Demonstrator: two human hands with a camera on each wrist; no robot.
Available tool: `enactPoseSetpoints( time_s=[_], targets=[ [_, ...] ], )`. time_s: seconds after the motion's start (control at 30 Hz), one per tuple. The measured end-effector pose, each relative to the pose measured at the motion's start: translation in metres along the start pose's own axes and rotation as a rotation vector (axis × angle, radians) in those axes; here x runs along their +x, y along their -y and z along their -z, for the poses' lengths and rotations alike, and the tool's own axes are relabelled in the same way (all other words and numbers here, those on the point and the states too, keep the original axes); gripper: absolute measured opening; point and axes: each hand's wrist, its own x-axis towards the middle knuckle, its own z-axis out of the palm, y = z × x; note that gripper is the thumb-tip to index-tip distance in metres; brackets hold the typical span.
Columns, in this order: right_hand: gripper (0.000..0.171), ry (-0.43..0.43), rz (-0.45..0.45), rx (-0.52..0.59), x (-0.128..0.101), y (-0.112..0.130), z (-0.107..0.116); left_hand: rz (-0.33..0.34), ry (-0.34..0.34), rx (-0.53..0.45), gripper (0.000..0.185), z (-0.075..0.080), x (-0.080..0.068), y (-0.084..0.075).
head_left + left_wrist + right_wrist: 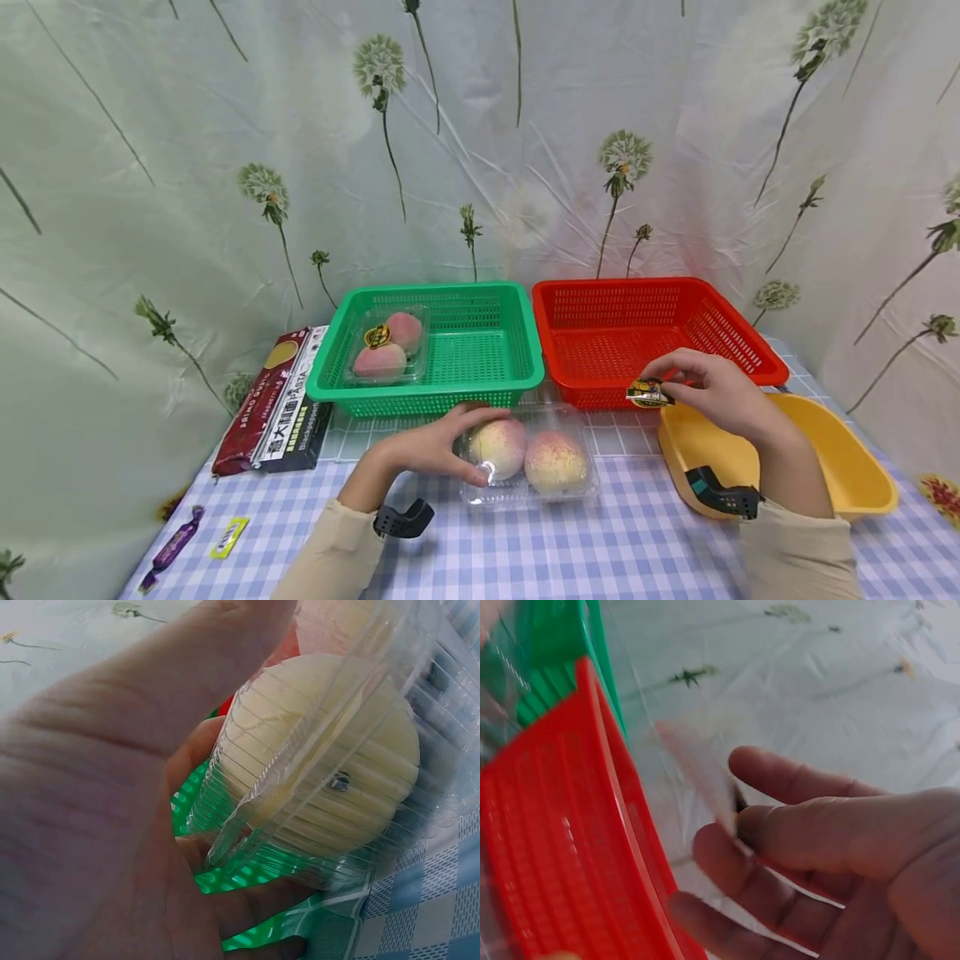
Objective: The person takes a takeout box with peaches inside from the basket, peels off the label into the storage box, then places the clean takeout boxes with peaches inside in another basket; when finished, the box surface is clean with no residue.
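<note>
A clear plastic clamshell box [517, 492] with two peaches [556, 462] stands on the table in front of the green basket. My left hand [450, 442] grips its left side, the thumb in front and the fingers reaching round behind. In the left wrist view one pale peach [322, 750] shows through the ridged wall. Above the red basket's front right corner, my right hand [712, 392] pinches a black and gold sticker [649, 393] between thumb and fingers. The right wrist view shows the sticker [697, 776] edge-on and blurred.
Inside the green basket [442, 392] lies another clear box of peaches [380, 363] with a round black and gold sticker. The red basket [592, 392] and a yellow basin [862, 467] stand rightward. Pasta packages [277, 408], a purple candy [174, 546] and a yellow packet [229, 537] lie left.
</note>
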Motion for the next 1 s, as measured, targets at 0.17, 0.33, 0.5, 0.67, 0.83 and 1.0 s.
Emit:
enactPoseSetpoints(
  time_s=[0.17,0.33,0.5,0.67,0.83,1.0],
  targets=[
    [0.012,0.080,-0.086,0.015,-0.008,-0.017,0.012,0.006,0.006,-0.001,0.092,-0.001,0.000,0.000],
    [0.017,0.173,-0.182,0.028,-0.014,-0.034,0.019,0.005,0.007,-0.009,0.092,-0.001,0.000,-0.001],
    [0.021,0.204,-0.211,0.033,-0.022,-0.053,0.025,0.006,0.013,-0.010,0.091,-0.001,0.001,-0.001],
    [0.024,0.271,-0.266,0.051,-0.027,-0.068,0.028,-0.003,0.016,-0.009,0.090,0.000,0.003,-0.001],
    [0.027,0.361,-0.312,0.043,-0.025,-0.075,0.025,-0.006,0.016,-0.005,0.090,0.001,0.003,0.000],
    [0.029,0.398,-0.385,-0.004,-0.021,-0.077,0.019,-0.010,0.008,-0.009,0.091,0.001,0.001,0.000]
  ],
)
